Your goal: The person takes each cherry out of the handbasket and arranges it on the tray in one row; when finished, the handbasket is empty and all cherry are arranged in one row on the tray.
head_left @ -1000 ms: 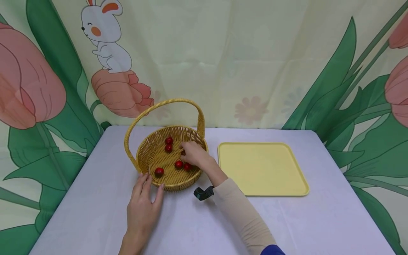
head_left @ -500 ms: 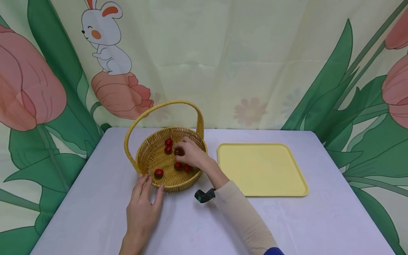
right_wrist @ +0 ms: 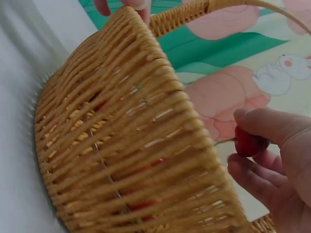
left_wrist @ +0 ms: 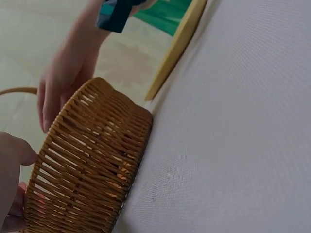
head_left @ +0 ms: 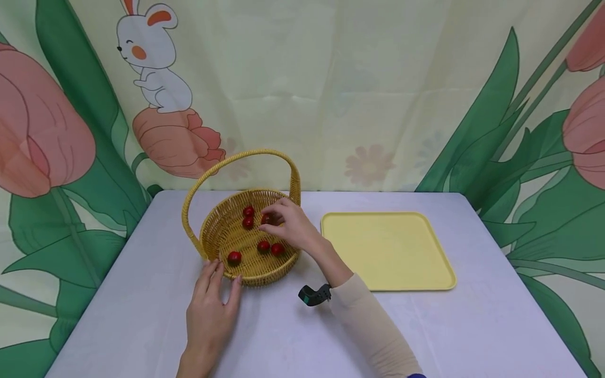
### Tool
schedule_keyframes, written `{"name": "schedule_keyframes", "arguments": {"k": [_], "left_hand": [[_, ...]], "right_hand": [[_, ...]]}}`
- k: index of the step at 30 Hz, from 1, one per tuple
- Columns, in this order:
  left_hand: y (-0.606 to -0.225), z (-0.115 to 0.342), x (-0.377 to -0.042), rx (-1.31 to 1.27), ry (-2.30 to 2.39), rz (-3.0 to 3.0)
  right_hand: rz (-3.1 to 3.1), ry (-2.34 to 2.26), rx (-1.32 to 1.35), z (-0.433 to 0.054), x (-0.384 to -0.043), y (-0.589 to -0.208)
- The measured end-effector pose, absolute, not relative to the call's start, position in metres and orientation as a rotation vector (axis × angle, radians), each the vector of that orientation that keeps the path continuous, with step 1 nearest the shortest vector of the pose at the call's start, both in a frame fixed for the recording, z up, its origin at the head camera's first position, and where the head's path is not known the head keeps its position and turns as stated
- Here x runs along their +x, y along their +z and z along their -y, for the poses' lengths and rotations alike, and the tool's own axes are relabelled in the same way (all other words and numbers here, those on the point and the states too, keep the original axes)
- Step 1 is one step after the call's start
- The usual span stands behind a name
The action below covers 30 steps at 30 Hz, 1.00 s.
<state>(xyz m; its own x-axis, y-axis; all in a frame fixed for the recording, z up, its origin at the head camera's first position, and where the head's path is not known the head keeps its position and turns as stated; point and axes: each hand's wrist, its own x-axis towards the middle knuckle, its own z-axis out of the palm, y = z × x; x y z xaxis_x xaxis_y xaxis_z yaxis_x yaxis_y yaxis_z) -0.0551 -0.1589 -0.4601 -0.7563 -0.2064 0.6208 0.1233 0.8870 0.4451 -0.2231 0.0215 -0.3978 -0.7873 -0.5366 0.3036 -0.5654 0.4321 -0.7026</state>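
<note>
A round woven basket (head_left: pixel 257 278) with a tall arched handle stands left of centre on the table. My right hand (head_left: pixel 292 226) is over its right side and pinches a dark red cherry (right_wrist: pixel 250 141) between thumb and fingers, its thin stem pointing away from the palm. In the right wrist view that cherry is above the basket's rim. My left hand (head_left: pixel 210 310) rests its fairly straight fingertips on the basket's near left rim. Inside lie several more cherries: a pair (head_left: pixel 248 217) at the back, two side by side (head_left: pixel 263 247) towards the right, and one (head_left: pixel 234 258) near the front left.
To the right of the basket a flat yellow tray (head_left: pixel 387 252) with a low rim lies on the white tablecloth (head_left: pixel 264 336). A printed curtain (head_left: pixel 302 79) with a rabbit and tulips hangs behind the table. A small black device (head_left: pixel 314 295) sits at my right wrist.
The right hand first reached to a cherry in the basket, then brought it into view and drew it slightly up and back. My left hand has stayed at the rim.
</note>
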Motion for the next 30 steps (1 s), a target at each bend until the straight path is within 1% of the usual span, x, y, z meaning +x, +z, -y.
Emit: {"name": "schedule_keyframes", "arguments": {"k": [11, 22, 30], "left_hand": [[-0.46, 0.159, -0.055, 0.036, -0.629, 2.33], [-0.458, 0.159, -0.054, 0.042, -0.64, 2.345], [-0.459, 0.161, -0.056, 0.052, -0.639, 2.363]], "right_hand": [[2.516, 1.382, 0.986, -0.052, -0.22, -0.399], [2.486, 1.389, 0.865, -0.088, -0.22, -0.405], [2.555, 1.383, 0.735, -0.112, -0.228, -0.421]]}}
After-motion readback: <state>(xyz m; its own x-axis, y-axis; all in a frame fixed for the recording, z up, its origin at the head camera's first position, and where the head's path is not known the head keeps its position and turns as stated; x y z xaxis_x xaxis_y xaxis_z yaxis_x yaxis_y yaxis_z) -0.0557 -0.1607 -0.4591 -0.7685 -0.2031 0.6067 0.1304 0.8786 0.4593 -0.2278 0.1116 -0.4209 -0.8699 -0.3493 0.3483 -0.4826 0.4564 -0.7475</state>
